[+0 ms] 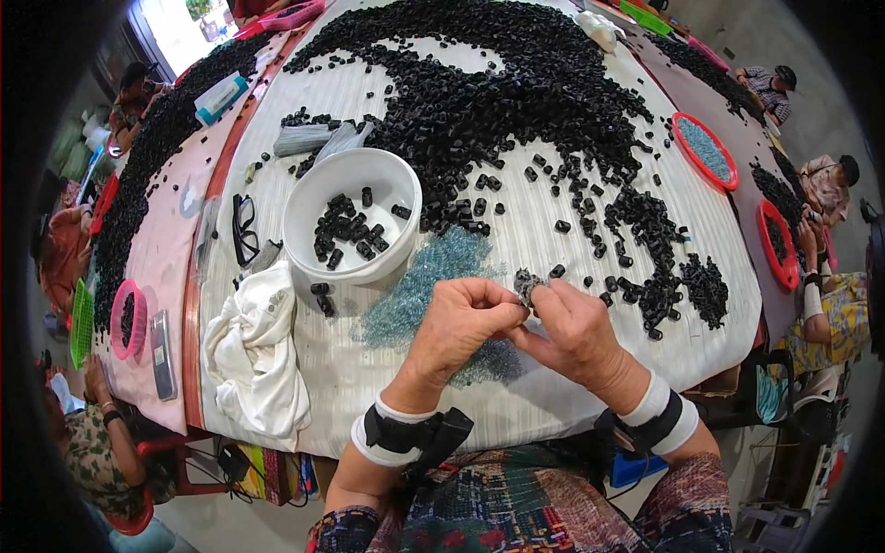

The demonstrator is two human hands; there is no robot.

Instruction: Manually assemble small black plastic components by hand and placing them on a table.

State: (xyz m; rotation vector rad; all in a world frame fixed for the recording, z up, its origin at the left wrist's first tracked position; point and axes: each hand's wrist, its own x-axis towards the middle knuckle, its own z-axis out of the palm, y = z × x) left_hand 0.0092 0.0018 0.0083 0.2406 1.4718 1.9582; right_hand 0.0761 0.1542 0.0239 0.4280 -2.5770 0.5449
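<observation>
My left hand (468, 324) and my right hand (579, 334) meet over the near middle of the table, both closed in a pinch. Between their fingertips sits a small dark grey piece (526, 284) with a rough, speckled look; its exact kind is unclear. Fingers cover whatever else the left hand pinches. Under and beyond the hands spreads a pile of small clear bluish pieces (419, 290). A white bowl (399, 253) to the left holds several short black cylinders (346, 226). More black cylinders (631, 295) lie loose to the right of my hands.
A big heap of black cylinders (461, 101) covers the far table. On the left lie eyeglasses (243, 230), a crumpled white cloth (258, 359) and bundles of thin clear strips (304, 139). A red tray (706, 152) of bluish pieces stands right. Other people work at both side tables.
</observation>
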